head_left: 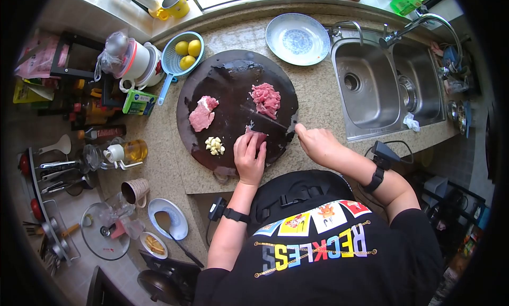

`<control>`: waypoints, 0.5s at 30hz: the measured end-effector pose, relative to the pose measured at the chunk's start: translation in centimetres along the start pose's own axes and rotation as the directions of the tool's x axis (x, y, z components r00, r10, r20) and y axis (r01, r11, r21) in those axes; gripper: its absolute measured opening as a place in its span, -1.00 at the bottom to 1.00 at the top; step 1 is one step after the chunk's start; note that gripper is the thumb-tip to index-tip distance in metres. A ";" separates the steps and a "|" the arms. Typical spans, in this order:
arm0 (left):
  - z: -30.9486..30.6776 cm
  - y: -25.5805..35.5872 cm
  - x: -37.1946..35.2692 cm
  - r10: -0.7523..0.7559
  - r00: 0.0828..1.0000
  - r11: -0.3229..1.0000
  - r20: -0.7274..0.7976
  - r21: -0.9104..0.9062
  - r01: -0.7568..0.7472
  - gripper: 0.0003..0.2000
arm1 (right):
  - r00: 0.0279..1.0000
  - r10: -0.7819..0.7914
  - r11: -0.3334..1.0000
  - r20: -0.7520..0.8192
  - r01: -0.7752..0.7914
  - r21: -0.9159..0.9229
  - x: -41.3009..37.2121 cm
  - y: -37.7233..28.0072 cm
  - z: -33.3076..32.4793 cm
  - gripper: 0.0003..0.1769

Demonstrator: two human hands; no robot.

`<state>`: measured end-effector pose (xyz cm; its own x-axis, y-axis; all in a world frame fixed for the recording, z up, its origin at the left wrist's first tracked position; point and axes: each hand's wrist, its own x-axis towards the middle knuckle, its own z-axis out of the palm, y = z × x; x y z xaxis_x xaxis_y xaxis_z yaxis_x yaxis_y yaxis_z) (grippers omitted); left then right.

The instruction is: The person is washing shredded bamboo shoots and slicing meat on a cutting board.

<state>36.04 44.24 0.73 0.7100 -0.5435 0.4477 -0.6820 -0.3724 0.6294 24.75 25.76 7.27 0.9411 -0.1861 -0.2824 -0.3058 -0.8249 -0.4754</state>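
Observation:
My left hand (pixel 248 155) has its fingers bent over a small piece of raw meat (pixel 260 138) near the front of a round dark cutting board (pixel 222 83). My right hand (pixel 318 143) is closed around the handle of a knife (pixel 273 120) at the board's right edge. Its blade reaches leftward across the board, just beyond the held meat. Sliced raw meat (pixel 265 100) lies in a heap behind the blade. On the board's left side rest a larger chunk of meat (pixel 202 114) and a small pile of garlic pieces (pixel 214 146).
A blue-patterned plate (pixel 297 39) stands behind the board, beside a double sink (pixel 371 88). At the back left is a blue colander (pixel 170 60) with yellow fruit. A mug (pixel 135 192), an oval dish (pixel 168 217) and an oil jug (pixel 135 150) stand on the left.

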 end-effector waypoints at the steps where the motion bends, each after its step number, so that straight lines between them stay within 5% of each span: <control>1: -0.1 0.0 -0.1 0.025 1.000 1.000 0.007 -0.018 -0.025 -0.77 | 0.999 -0.012 1.000 0.039 0.013 -0.023 -0.4 -0.2 0.0 -0.82; 15: 0.3 -0.7 -0.6 -0.009 1.000 1.000 0.000 0.024 0.009 -0.80 | 0.963 -0.099 0.993 0.249 0.112 -0.038 -2.2 -1.3 -2.8 -0.82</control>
<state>36.05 44.57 -0.13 0.7160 -0.5401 0.4423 -0.6797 -0.3948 0.6181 23.46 25.79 10.87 0.9010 0.0357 -0.4323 -0.1923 -0.8604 -0.4719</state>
